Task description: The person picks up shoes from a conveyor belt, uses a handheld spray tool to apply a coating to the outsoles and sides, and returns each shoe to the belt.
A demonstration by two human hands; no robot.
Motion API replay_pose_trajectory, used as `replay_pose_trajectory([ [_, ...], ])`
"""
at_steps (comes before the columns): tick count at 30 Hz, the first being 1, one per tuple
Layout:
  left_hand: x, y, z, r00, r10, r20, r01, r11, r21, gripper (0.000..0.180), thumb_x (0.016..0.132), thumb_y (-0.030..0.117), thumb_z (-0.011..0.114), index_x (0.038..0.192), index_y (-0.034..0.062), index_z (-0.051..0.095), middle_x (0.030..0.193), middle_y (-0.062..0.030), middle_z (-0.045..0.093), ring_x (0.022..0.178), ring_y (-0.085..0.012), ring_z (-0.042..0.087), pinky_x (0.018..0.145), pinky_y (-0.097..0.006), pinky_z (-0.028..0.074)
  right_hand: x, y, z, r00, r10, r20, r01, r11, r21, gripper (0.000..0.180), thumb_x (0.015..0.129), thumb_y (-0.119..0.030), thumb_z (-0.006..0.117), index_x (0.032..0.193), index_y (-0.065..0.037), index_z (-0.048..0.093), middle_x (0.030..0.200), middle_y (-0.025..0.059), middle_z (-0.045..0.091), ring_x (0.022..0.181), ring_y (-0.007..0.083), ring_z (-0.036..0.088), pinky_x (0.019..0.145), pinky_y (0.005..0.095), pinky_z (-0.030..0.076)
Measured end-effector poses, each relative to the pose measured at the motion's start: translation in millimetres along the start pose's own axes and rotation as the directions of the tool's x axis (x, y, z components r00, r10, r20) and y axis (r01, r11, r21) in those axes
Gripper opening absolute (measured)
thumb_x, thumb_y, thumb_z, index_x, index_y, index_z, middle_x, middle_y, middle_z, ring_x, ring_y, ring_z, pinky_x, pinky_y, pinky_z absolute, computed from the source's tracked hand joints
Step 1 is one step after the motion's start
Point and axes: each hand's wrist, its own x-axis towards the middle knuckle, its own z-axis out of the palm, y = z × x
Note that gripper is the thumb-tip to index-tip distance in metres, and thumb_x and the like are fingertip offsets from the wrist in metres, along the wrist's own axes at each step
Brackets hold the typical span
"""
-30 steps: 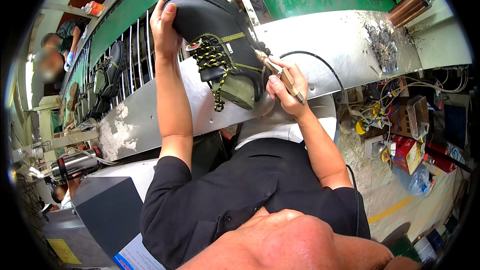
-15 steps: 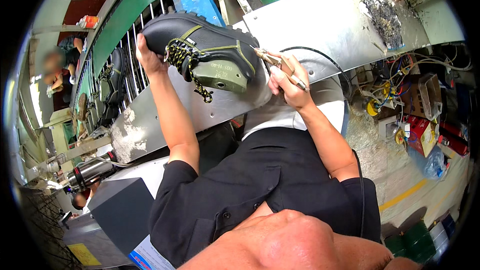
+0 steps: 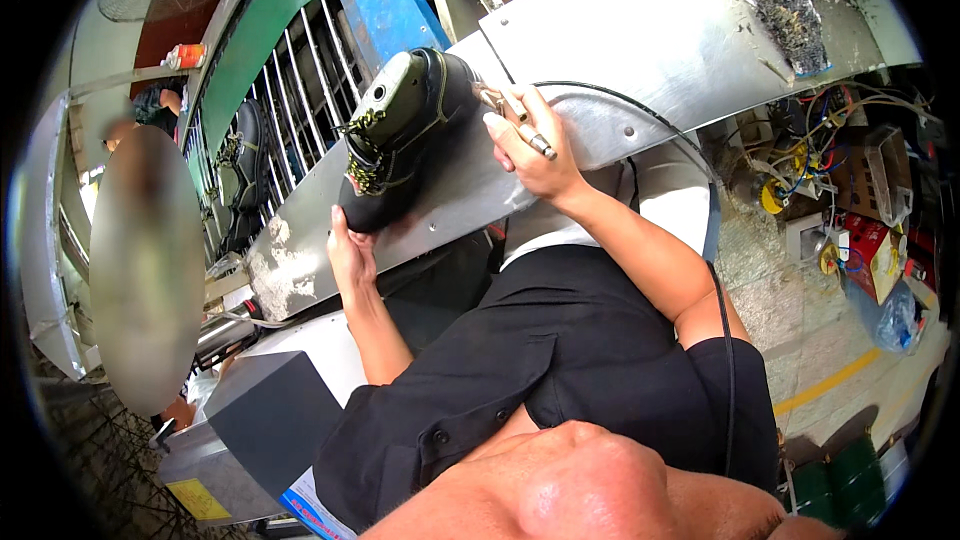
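Observation:
My left hand grips the toe of a black lace-up work shoe with yellow stitching and yellow-black laces. A green shoe last fills it, and its heel end points away from me. Closed around a slim pen-shaped tool with a metal end, my right hand is at the shoe's right side near the heel. The tool's tip is close to the shoe's edge; contact cannot be made out. A black hose curves away from behind this hand.
Beneath the shoe lies a metal worktop with a charred patch at far right. More black shoes rest on a barred rack at left. Cables and boxes crowd the right side. Another person, blurred, is at far left.
The shoe has turned so its toe swings from far left toward me, with my left hand following downward. My right hand has moved slightly left, still holding the tool.

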Motion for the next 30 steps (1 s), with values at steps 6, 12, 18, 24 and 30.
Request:
replay_pose_trajectory([
  [6, -72, 0, 22, 0.927, -0.298, 0.227, 0.278, 0.953, 0.116, 0.053, 0.103, 0.038, 0.038, 0.129, -0.0073, 0.045, 0.116, -0.0223, 0.063, 0.098, -0.0339, 0.068, 0.077, -0.039, 0.061, -6, 10, 7, 0.999, 0.019, 0.037, -0.020, 1.000, 0.006, 0.036, 0.093, -0.014, 0.058, 0.124, 0.001, 0.049, 0.071, 0.0006, 0.053, 0.052, 0.0055, 0.046, 0.046, 0.0216, 0.037],
  [12, -102, -12, 70, 0.777, -0.404, 0.483, 0.430, 0.901, 0.063, 0.067, 0.100, 0.049, 0.036, 0.131, -0.0101, 0.044, 0.119, -0.0264, 0.060, 0.101, -0.0352, 0.066, 0.086, -0.040, 0.058, -10, 2, 7, 0.987, 0.083, 0.140, -0.083, 0.997, 0.000, 0.038, 0.094, -0.017, 0.058, 0.126, 0.000, 0.049, 0.069, 0.0001, 0.051, 0.051, 0.0054, 0.044, 0.046, 0.0212, 0.036],
  [18, -104, -15, 101, 0.705, -0.426, 0.566, 0.493, 0.869, 0.040, 0.073, 0.100, 0.055, 0.025, 0.134, -0.0080, 0.041, 0.124, -0.0275, 0.056, 0.110, -0.0353, 0.062, 0.093, -0.044, 0.054, -19, -21, -17, 0.921, 0.297, 0.251, -0.339, 0.929, 0.146, 0.038, 0.093, -0.015, 0.057, 0.126, 0.001, 0.048, 0.066, 0.0002, 0.048, 0.050, 0.0065, 0.042, 0.046, 0.0221, 0.035],
  [24, -106, -8, 126, 0.627, -0.481, 0.613, 0.569, 0.820, 0.061, 0.080, 0.098, 0.062, 0.020, 0.140, -0.0045, 0.034, 0.129, -0.0290, 0.052, 0.117, -0.0368, 0.058, 0.093, -0.045, 0.051, -49, -38, -39, 0.905, 0.361, 0.223, -0.391, 0.914, 0.106, 0.037, 0.092, -0.016, 0.058, 0.124, 0.002, 0.051, 0.068, -0.0008, 0.048, 0.051, 0.0058, 0.042, 0.048, 0.0214, 0.035],
  [30, -102, -8, 144, 0.463, -0.474, 0.749, 0.653, 0.754, 0.072, 0.088, 0.095, 0.067, 0.018, 0.145, -0.0045, 0.023, 0.133, -0.0326, 0.047, 0.124, -0.0390, 0.051, 0.099, -0.048, 0.047, -68, -64, -49, 0.906, 0.388, 0.167, -0.392, 0.920, -0.013, 0.036, 0.093, -0.016, 0.057, 0.124, 0.002, 0.051, 0.070, -0.0005, 0.050, 0.050, 0.0049, 0.042, 0.046, 0.0218, 0.035],
])
